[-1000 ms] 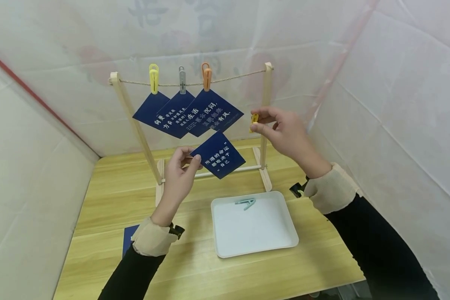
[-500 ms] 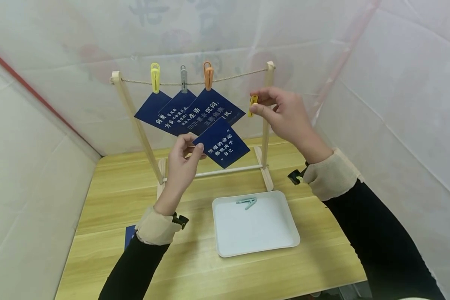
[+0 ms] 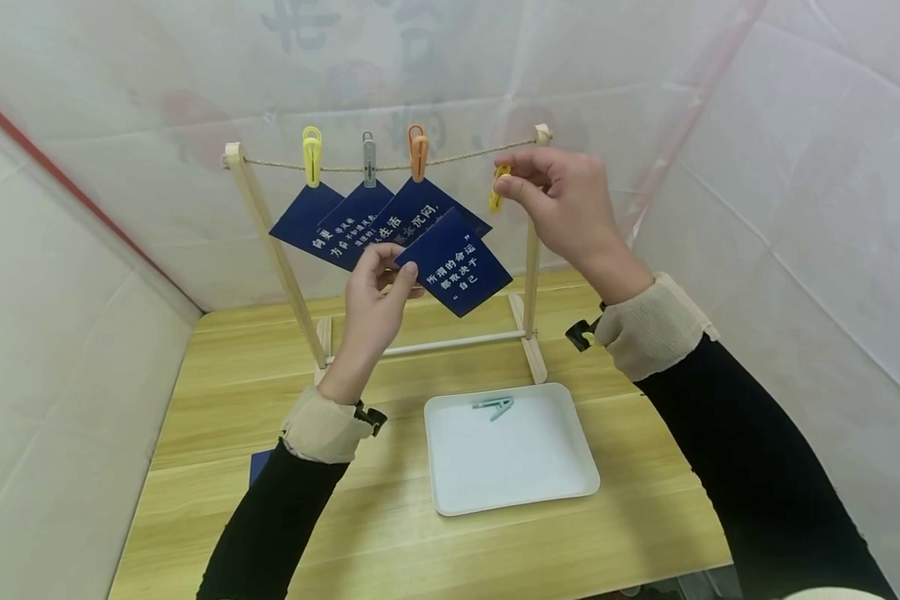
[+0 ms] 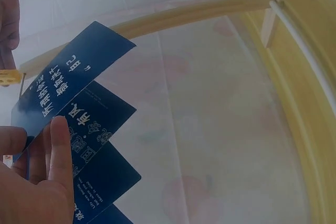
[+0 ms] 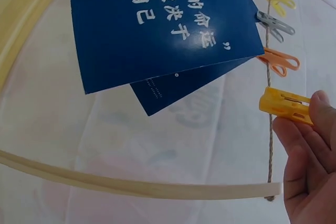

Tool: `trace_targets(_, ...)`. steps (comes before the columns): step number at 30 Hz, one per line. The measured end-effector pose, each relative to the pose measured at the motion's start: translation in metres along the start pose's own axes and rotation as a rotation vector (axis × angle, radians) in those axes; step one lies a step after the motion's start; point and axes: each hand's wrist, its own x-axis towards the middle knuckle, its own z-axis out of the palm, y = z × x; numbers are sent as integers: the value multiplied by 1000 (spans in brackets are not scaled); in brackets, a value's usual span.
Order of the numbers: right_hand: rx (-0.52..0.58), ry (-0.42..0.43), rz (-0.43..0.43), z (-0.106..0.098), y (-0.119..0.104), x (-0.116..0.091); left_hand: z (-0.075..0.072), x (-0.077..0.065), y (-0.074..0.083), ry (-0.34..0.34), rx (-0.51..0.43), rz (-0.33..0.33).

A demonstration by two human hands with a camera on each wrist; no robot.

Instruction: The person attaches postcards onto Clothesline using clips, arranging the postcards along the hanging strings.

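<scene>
My left hand [image 3: 378, 304] pinches a dark blue card [image 3: 457, 265] with white characters by its left corner, thumb in front. The card overlaps the hanging cards in the head view. Between the thumb and fingers of my right hand [image 3: 566, 204] is a yellow clothespin [image 5: 286, 104], close to the twine [image 5: 270, 156] near the right post. Several blue cards hang on the twine, their tops under a lighter yellow clothespin [image 3: 312, 157], a grey clothespin [image 3: 369, 158] and an orange clothespin [image 3: 417, 154].
A wooden stand with a left post [image 3: 266, 242] and right post [image 3: 532, 250] carries the twine. On the table [image 3: 375, 533] lies a white tray [image 3: 510, 475] with a pale green clothespin [image 3: 497, 406]. Another blue card [image 3: 258, 463] is partly hidden under the left sleeve.
Both hands have risen toward the twine. The card in the left hand moved up and slightly right, now covering part of the rightmost hanging card. The yellow clothespin rose with the right hand.
</scene>
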Motion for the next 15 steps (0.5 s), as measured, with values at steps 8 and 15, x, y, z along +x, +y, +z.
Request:
trace_targets(8,-4,90,-59,1,-5,10,2,8,-1,13,-30,-22)
trace_targets(15,5,117,-55,2,-7,22,2,13,3,35,-34,-36)
